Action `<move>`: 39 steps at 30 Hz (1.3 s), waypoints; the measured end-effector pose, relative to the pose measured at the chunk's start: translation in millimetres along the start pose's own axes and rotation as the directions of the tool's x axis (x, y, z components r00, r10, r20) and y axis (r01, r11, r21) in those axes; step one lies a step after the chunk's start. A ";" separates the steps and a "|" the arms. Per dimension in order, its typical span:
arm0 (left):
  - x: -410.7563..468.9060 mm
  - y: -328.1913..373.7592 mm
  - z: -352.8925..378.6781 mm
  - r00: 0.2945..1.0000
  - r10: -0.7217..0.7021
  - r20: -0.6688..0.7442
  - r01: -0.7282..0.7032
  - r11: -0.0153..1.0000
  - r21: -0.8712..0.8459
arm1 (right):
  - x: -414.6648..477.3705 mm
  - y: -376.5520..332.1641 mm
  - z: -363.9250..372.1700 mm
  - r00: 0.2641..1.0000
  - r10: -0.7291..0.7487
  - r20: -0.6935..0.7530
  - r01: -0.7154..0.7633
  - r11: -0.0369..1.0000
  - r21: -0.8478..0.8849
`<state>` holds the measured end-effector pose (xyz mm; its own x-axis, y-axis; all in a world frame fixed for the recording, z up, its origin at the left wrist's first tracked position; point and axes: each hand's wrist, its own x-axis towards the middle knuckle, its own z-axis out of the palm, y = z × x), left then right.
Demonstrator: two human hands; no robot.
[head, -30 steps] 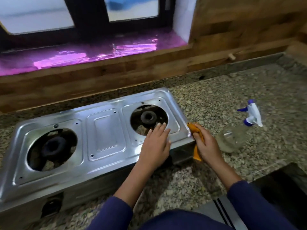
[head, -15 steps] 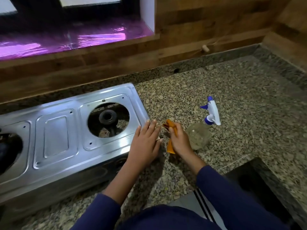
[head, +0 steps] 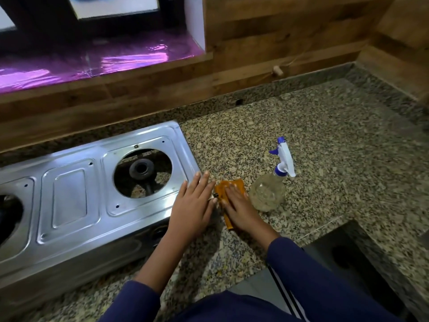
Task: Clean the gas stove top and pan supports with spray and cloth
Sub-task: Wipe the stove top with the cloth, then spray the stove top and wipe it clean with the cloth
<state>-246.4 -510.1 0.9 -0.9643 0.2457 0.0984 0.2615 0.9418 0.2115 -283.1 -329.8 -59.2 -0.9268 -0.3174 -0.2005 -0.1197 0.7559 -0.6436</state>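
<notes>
1. Two burner holes open in the steel stove (head: 69, 201), which sits at the left of the granite counter (head: 336, 135) with its back near the wood wall (head: 278, 31). We see a dark burner (head: 141, 169) in the right hole; the frame edge cuts off the left one.
2. We rest our left hand (head: 192, 210) palm down on the stove's front right corner, with the fingers straight and close together.
3. Our right hand (head: 241, 210) lies on the orange cloth (head: 229, 185), fingers stretched flat and together over it, pressing it to the counter just beside the stove's right edge. The cloth shows past the fingertips and again under the palm. We cannot see the thumb.
4. Just right of the cloth is the spray bottle (head: 267, 194), its clear round body close to our right hand and its white-and-blue trigger head pointing away from us. We cannot tell whether it stands or lies.
5. Behind the stove, a shiny purple sill (head: 92, 63) runs under a window.
6. At the lower right, a dark sink (head: 343, 259) is set into the counter.
</notes>
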 end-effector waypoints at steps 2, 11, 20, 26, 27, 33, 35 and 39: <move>-0.2 -0.8 0.5 1.000 -0.001 0.001 0.001 1.000 -0.003 | -25.1 -8.2 -13.6 0.971 0.044 -0.235 0.011 0.974 0.227; 0.5 0.2 2.7 1.000 -0.002 -0.015 0.002 1.000 0.016 | -62.6 -2.8 -95.4 0.654 0.453 -0.606 0.079 0.756 0.650; -1.2 -4.0 1.0 0.999 0.031 0.028 -0.032 0.999 0.023 | -44.2 -17.6 -110.5 0.742 0.291 -0.605 0.114 0.834 0.540; -2.7 -5.2 0.1 0.997 0.048 0.058 -0.049 0.999 0.007 | -46.2 -21.9 -108.8 0.707 0.106 -0.700 0.127 0.954 0.273; -2.7 -5.0 0.2 0.997 0.047 0.060 -0.047 0.999 0.004 | -47.0 -23.6 -107.9 0.698 0.104 -0.708 0.169 0.938 0.304; -10.9 -9.7 -13.0 0.997 0.049 0.059 -0.036 0.978 -0.207 | -62.3 -48.0 -109.4 0.762 0.006 -0.647 0.307 0.877 0.369; -25.3 -15.9 -18.3 1.000 0.015 0.015 -0.010 0.959 -0.283 | -66.1 -62.8 -109.4 0.798 -0.057 -0.600 0.350 0.854 0.384; -65.4 -36.1 -25.5 0.986 -0.135 -0.100 0.098 0.945 -0.313 | -61.8 -100.4 -95.3 0.918 -0.068 -0.392 0.286 0.797 0.532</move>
<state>-191.7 -566.1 11.6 -0.9819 0.0917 0.1654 0.1653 0.8417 0.5141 -247.7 -331.4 88.3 -0.9816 -0.1188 0.1492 -0.1715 0.2075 -0.9631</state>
